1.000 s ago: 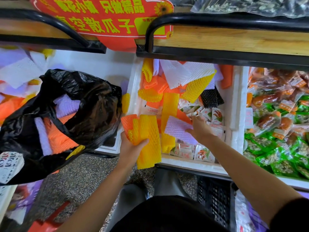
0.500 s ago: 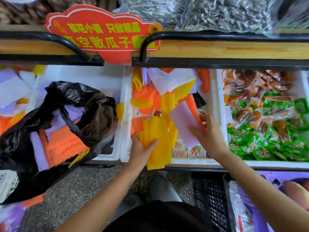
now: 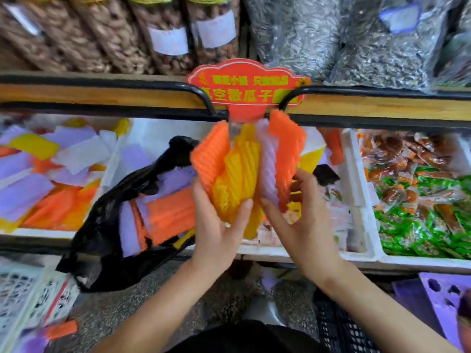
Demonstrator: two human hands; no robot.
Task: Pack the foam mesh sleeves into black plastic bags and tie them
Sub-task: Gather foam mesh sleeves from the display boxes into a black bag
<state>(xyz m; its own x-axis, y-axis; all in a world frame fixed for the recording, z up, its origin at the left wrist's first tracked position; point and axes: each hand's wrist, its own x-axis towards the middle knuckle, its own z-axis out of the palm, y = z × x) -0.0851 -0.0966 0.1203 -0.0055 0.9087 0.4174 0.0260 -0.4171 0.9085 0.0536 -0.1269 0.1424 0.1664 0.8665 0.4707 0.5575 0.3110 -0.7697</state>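
Observation:
My left hand (image 3: 216,233) grips a bunch of orange and yellow foam mesh sleeves (image 3: 229,171) held upright at the centre. My right hand (image 3: 300,225) presses a lilac sleeve (image 3: 267,169) and an orange sleeve (image 3: 286,151) against the right side of that bunch. An open black plastic bag (image 3: 102,240) hangs just to the left, with lilac and orange sleeves inside. More loose sleeves (image 3: 46,174) lie in the white foam box at the far left.
A white foam box (image 3: 356,225) behind my hands holds a few sleeves and small snack packets. Green and orange snack packs (image 3: 420,200) fill the box on the right. A wooden shelf with a black rail (image 3: 127,85) and red sign (image 3: 244,87) runs above. A black crate (image 3: 339,324) stands on the floor.
My right hand lifted a lilac and an orange sleeve out of the box and brought them to the bunch. Both hands rose, and the view tilted upward.

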